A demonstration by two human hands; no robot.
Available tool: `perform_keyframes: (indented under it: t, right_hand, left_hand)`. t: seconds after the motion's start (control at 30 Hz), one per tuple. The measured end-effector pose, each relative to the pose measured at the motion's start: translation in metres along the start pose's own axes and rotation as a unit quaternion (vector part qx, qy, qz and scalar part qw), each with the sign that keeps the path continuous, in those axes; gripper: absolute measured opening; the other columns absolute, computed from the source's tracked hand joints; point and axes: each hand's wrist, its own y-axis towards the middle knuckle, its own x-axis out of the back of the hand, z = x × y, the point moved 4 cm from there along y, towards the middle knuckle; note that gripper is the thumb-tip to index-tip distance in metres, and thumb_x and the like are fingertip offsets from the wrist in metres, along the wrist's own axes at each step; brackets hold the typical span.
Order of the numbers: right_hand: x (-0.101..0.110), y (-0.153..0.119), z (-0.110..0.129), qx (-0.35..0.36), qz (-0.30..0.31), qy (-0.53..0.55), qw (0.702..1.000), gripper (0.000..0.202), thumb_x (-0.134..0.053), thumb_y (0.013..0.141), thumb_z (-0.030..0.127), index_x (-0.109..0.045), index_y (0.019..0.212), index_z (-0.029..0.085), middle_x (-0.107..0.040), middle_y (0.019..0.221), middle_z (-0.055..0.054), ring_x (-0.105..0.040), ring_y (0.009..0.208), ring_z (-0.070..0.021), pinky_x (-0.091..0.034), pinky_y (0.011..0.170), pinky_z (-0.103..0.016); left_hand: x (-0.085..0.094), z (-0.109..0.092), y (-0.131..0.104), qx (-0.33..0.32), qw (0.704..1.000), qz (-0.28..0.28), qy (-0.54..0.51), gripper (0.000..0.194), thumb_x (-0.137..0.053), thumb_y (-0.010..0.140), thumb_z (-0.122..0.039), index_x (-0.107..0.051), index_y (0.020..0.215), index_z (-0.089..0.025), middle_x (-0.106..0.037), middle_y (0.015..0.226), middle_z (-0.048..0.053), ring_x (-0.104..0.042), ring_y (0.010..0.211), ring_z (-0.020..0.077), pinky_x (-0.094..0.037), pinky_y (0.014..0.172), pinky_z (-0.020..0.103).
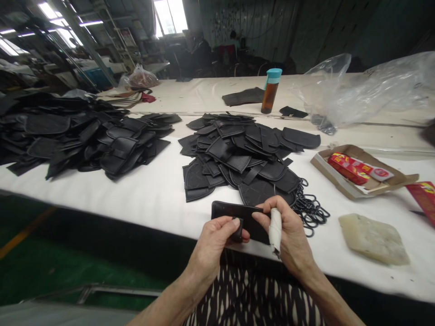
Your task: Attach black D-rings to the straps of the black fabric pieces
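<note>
At the table's front edge I hold a flat black leather piece (220,209), which looks like a pouch part. My left hand (217,233) is closed on it, thumb pressing a small folded black tab (238,230). My right hand (285,226) pinches its upper edge between thumb and fingertips. In the same hand lies a tool with a white-wrapped handle (275,231); its working end is hard to make out. Just beyond my hands is a heap of black leather pouches (238,149). Black metal rings (311,210) lie in a cluster right of my right hand.
A larger heap of black pouches (78,136) covers the left. On the right are a yellowish block (374,239) and a cardboard tray (356,192) with red packets. Farther back stand a bottle with a blue lid (270,93) and clear plastic bags (374,90).
</note>
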Motion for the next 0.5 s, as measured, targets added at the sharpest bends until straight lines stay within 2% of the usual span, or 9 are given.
perform_keyframes:
  t: [0.5]
  right_hand:
    - [-0.0005, 0.0023, 0.003, 0.008, 0.008, -0.001, 1.0, 0.014, -0.058, 0.079, 0.029, -0.047, 0.074, 0.021, -0.061, 0.079, 0.001, -0.05, 0.061, -0.0124, -0.036, 0.053, -0.023]
  left_hand:
    - [0.0018, -0.0009, 0.0009, 0.024, 1.0, 0.006, -0.016, 0.029, -0.062, 0.077, -0.036, -0.068, 0.068, -0.009, -0.068, 0.067, 0.009, -0.06, 0.062, 0.0151, -0.047, 0.066, 0.027]
